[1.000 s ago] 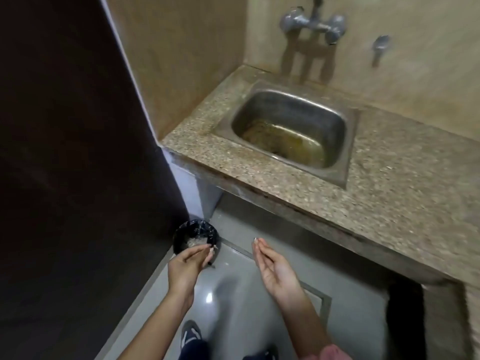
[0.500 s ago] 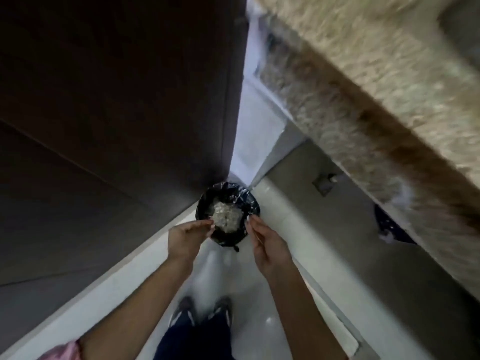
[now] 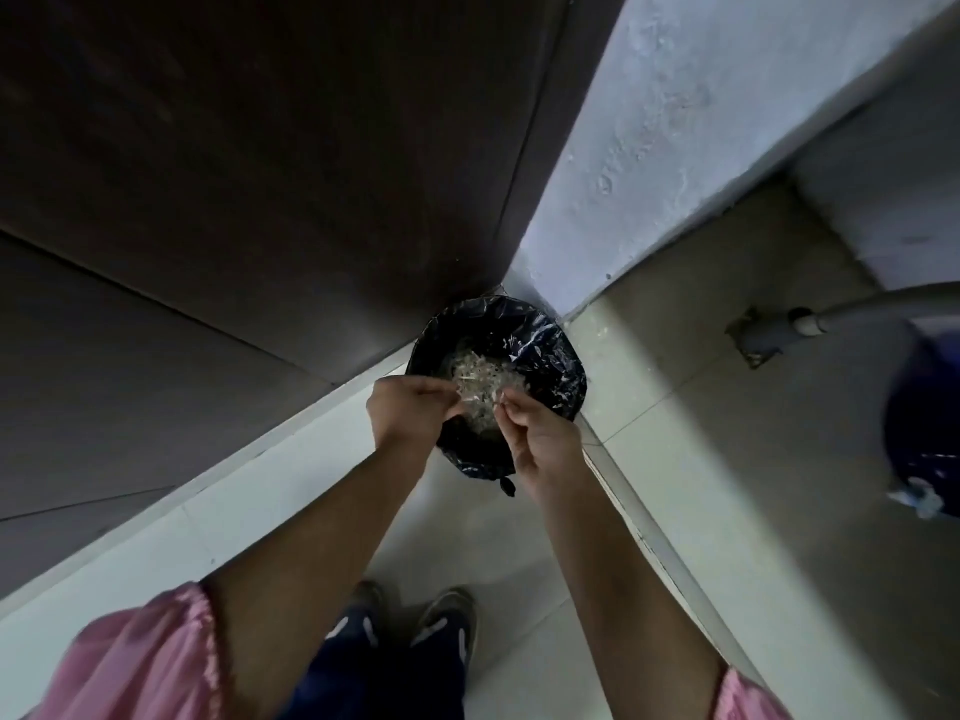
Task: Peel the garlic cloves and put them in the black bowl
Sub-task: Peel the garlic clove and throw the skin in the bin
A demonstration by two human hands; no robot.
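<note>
Both left hand [image 3: 410, 414] and right hand [image 3: 543, 441] are held over the bag-lined bin [image 3: 563, 350] of peels [image 3: 483, 380], fingertips drawn together; whether anything is pinched cannot be told.

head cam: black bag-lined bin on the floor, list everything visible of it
The bin is round, lined with a glossy, crinkled black plastic bag folded over its rim; a bag tail hangs at its near side. It stands upright on the tiled floor, in the corner between a dark panel and a pale wall. Inside lies a heap of pale papery scraps, seemingly garlic skins. The left hand and right hand hover over its near edge, hiding part; contact cannot be told.
</note>
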